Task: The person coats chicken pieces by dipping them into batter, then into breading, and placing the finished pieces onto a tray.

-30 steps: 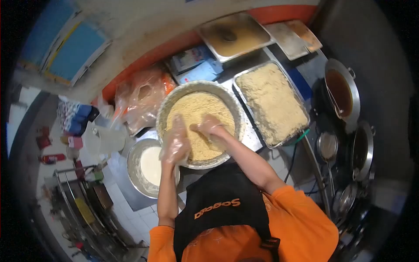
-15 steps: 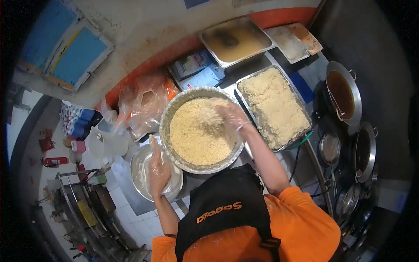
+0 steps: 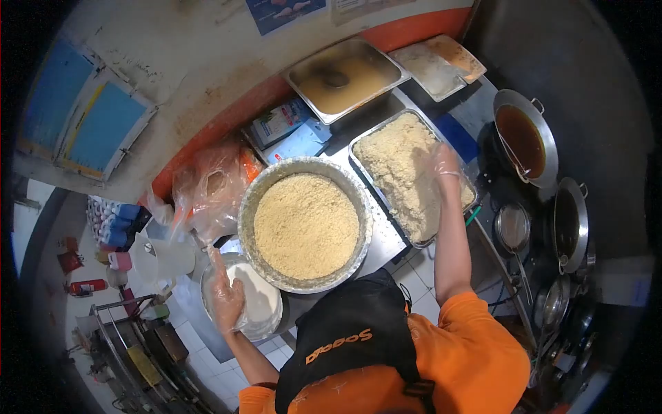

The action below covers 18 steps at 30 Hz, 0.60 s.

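A large round pot (image 3: 249, 259) full of pale yellow crumbs stands in the middle of the counter. To its right, a rectangular metal tray (image 3: 358, 148) holds more crumbs in clumps. My right hand (image 3: 445, 164), in a clear glove, is over the right side of that tray; its fingers are partly blurred, and I cannot make out whether they hold anything. A metal bowl (image 3: 258, 328) of white powder or batter sits at the left. Over the bowl's left rim is my left hand (image 3: 226, 297), also gloved, with its fingers apart and bits of coating on the fingertips.
Behind stand a pan of cloudy yellowish liquid (image 3: 345, 96) and a flat tray (image 3: 431, 72). Plastic bags (image 3: 210, 183) lie left of the pot. At the right are a wok of brown liquid (image 3: 527, 141), a second wok (image 3: 569, 221) and a strainer (image 3: 513, 228).
My right hand has left the pot and moved right to the tray, and the crumbs it held over the pot are gone from view. My left hand is lower in view, still by the bowl.
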Each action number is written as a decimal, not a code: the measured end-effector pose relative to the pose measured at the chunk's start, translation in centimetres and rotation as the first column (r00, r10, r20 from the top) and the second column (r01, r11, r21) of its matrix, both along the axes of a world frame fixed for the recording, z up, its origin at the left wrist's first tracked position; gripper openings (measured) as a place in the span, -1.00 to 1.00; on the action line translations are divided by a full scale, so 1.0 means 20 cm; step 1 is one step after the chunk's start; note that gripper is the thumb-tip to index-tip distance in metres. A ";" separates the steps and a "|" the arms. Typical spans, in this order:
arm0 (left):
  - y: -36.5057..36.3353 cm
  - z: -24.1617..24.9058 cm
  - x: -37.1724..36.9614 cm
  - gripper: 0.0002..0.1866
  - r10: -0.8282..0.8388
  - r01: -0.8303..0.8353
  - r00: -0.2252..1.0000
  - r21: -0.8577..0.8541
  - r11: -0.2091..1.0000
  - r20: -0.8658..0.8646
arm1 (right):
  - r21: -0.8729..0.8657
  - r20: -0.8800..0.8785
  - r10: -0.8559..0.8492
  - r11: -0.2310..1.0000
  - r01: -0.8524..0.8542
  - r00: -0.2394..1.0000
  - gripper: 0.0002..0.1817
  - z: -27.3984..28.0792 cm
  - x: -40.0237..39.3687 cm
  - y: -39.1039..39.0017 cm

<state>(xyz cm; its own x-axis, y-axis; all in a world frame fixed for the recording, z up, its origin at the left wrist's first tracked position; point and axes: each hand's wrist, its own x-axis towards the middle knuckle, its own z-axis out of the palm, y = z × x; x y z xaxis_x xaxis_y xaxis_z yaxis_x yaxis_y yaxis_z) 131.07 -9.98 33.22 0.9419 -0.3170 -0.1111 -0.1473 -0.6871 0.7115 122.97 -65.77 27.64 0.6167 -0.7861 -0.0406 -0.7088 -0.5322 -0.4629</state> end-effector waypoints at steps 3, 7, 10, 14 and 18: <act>0.03 -0.01 0.06 -0.11 -0.130 0.110 0.959 0.092 0.990 0.253 | -0.068 -0.040 -0.042 0.997 0.040 0.998 -0.31 0.12 0.09 0.08; 0.03 -0.02 0.25 -0.25 -0.156 0.143 0.949 0.065 0.988 0.274 | -0.483 -0.114 0.027 0.872 -0.080 0.993 -0.06 -0.47 0.28 0.14; -0.03 -0.05 0.49 -0.34 -0.080 0.096 0.966 -0.056 0.994 0.246 | -0.273 -0.172 0.026 0.959 -0.073 0.985 -0.02 -0.27 0.32 0.25; -0.15 -0.20 0.88 -0.48 -0.233 0.248 0.810 0.046 0.968 0.539 | -0.308 0.157 -0.039 0.948 0.087 0.987 -0.22 -0.36 0.22 0.13; -0.27 -0.44 1.23 -0.53 -0.450 0.180 0.784 0.538 0.824 0.428 | -0.324 0.301 0.075 0.946 0.028 0.951 -0.42 -0.16 0.02 0.11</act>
<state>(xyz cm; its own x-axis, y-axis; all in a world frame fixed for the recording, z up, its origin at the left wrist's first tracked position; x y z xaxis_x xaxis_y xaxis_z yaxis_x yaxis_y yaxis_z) 155.66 -15.29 24.50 0.7473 -0.6470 0.1515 -0.6619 -0.7447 0.0848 123.44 -63.58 24.36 0.5768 -0.7098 0.4045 -0.5455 -0.7032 -0.4561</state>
